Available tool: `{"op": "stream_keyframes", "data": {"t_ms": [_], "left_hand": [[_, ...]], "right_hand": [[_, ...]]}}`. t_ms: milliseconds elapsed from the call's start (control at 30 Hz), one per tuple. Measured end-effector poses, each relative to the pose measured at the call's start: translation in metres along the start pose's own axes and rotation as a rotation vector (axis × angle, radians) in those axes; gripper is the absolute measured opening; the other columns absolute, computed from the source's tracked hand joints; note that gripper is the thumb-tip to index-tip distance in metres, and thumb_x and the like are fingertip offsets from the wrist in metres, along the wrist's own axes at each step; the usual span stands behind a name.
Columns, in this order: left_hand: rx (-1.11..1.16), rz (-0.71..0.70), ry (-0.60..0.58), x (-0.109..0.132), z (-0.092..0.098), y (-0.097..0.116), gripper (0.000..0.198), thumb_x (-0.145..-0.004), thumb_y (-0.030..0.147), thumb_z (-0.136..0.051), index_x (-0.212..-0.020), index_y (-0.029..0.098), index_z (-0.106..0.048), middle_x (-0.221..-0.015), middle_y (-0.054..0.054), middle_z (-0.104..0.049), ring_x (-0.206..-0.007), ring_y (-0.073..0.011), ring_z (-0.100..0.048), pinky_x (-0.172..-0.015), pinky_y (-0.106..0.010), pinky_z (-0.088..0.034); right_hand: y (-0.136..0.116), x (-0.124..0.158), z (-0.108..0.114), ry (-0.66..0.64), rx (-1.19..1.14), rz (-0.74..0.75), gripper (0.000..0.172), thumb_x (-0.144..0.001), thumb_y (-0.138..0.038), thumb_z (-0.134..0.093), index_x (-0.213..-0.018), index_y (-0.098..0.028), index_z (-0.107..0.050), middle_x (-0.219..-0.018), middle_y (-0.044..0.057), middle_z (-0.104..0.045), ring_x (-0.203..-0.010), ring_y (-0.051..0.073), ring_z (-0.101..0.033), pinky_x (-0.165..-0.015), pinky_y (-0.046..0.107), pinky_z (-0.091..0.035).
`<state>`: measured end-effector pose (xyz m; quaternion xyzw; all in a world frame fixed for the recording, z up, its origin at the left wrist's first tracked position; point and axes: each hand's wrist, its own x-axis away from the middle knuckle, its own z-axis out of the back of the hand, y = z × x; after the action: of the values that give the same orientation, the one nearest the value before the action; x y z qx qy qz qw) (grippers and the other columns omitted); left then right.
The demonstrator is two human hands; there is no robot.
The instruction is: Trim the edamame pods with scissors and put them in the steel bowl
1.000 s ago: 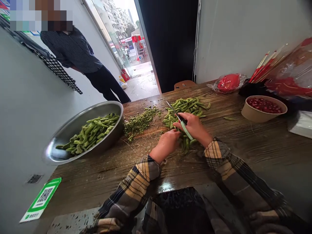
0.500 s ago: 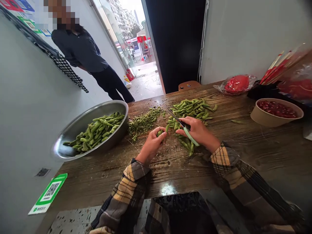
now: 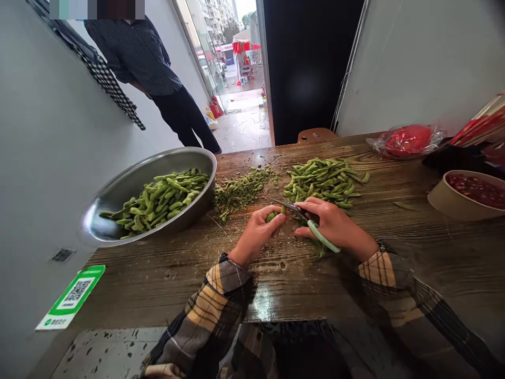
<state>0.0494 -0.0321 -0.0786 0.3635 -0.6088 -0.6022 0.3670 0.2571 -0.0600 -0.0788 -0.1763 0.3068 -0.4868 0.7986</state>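
My left hand (image 3: pixel 262 231) is closed on green soybean pods (image 3: pixel 272 216), one of them poking up past the fingertips. Scissors (image 3: pixel 324 238) with pale green handles are gripped in my right hand (image 3: pixel 331 223). Their blades point left and lie at the tip of the upright pod; whether they are apart is hard to make out. Behind my right hand spreads a pile of whole pods (image 3: pixel 321 179). Small trimmed pod ends (image 3: pixel 246 189) are heaped beyond my left hand. More pods (image 3: pixel 161 202) fill part of a tilted-looking steel basin (image 3: pixel 148 158) on the left.
On the right stand a paper bowl (image 3: pixel 461 200) of dark red pieces and a plastic-wrapped red bundle (image 3: pixel 410 141). A green QR card (image 3: pixel 73 297) lies at the table's left edge. A person (image 3: pixel 145 63) stands beyond the table near the doorway.
The view has shifted, so the table things sit differently in it. The scissor blades have come down to the tip of the pod in my left hand.
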Motion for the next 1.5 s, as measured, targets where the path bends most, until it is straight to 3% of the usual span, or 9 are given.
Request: {"op": "stream_keyframes", "data": {"t_ms": [167,300,500,733,833,967,1100,1500], "left_hand": [[-0.024,-0.008,0.001,0.001,-0.003,0.001,0.028,-0.079,0.042,-0.066,-0.084,0.014,-0.065,-0.065,0.001,-0.057,-0.045,-0.0043,-0.04,-0.044,-0.019,-0.028],[-0.108,-0.032,0.065,0.001,-0.004,0.003,0.026,-0.076,0.037,-0.069,-0.088,0.015,-0.07,-0.054,0.004,-0.047,-0.046,-0.0066,-0.038,-0.046,-0.02,-0.029],[-0.232,-0.094,0.17,-0.001,-0.002,0.005,0.013,-0.074,0.029,-0.07,-0.077,0.017,-0.071,-0.055,0.003,-0.048,-0.055,-0.0098,-0.042,-0.05,-0.02,-0.032],[-0.177,-0.044,0.101,0.0,-0.001,0.004,0.017,-0.074,0.03,-0.07,-0.079,0.014,-0.069,-0.054,0.004,-0.048,-0.05,-0.0075,-0.039,-0.049,-0.02,-0.03],[-0.079,-0.03,0.111,-0.001,0.002,0.002,0.022,-0.075,0.034,-0.07,-0.084,0.014,-0.067,-0.055,0.004,-0.049,-0.047,-0.006,-0.038,-0.047,-0.019,-0.029],[0.236,0.018,0.19,-0.004,0.009,0.0,0.024,-0.075,0.034,-0.07,-0.087,0.016,-0.06,-0.066,0.003,-0.055,-0.046,-0.004,-0.041,-0.04,-0.017,-0.022],[0.432,0.053,0.22,-0.005,0.013,0.0,0.025,-0.072,0.03,-0.073,-0.086,0.016,-0.058,-0.068,0.003,-0.056,-0.045,-0.0028,-0.041,-0.037,-0.015,-0.02],[0.534,0.074,0.134,-0.004,0.007,-0.004,0.026,-0.073,0.028,-0.073,-0.09,0.014,-0.059,-0.073,0.001,-0.06,-0.046,-0.0023,-0.044,-0.036,-0.014,-0.024]], "right_hand": [[0.0,0.0,-0.002,0.012,-0.018,0.03,0.049,-0.075,-0.044,-0.073,-0.117,-0.021,-0.062,-0.096,0.007,-0.064,-0.081,0.022,-0.062,-0.073,0.034,-0.051],[-0.003,0.0,-0.003,0.003,-0.011,0.053,0.045,-0.077,-0.043,-0.071,-0.114,-0.019,-0.063,-0.096,0.008,-0.066,-0.082,0.022,-0.063,-0.075,0.035,-0.051],[-0.002,0.002,-0.003,-0.026,0.038,0.071,0.044,-0.079,-0.042,-0.07,-0.116,-0.019,-0.063,-0.101,0.009,-0.067,-0.088,0.023,-0.065,-0.079,0.035,-0.051],[0.001,0.001,-0.005,-0.009,0.071,0.083,0.043,-0.079,-0.042,-0.07,-0.113,-0.016,-0.065,-0.103,0.012,-0.069,-0.094,0.026,-0.066,-0.081,0.037,-0.051],[0.001,0.001,-0.005,0.024,0.069,0.049,0.043,-0.08,-0.042,-0.069,-0.114,-0.016,-0.065,-0.104,0.012,-0.069,-0.093,0.026,-0.065,-0.081,0.038,-0.051],[0.001,0.0,-0.001,0.09,0.07,-0.034,0.05,-0.079,-0.047,-0.068,-0.119,-0.017,-0.061,-0.103,0.01,-0.066,-0.087,0.025,-0.064,-0.079,0.038,-0.051],[0.0,0.001,-0.001,0.061,0.061,-0.034,0.055,-0.077,-0.05,-0.069,-0.12,-0.018,-0.059,-0.096,0.007,-0.063,-0.079,0.021,-0.063,-0.074,0.035,-0.051],[-0.003,0.001,-0.009,0.056,0.061,0.026,0.055,-0.077,-0.046,-0.07,-0.121,-0.017,-0.057,-0.096,0.006,-0.061,-0.07,0.018,-0.058,-0.066,0.032,-0.05]]}}
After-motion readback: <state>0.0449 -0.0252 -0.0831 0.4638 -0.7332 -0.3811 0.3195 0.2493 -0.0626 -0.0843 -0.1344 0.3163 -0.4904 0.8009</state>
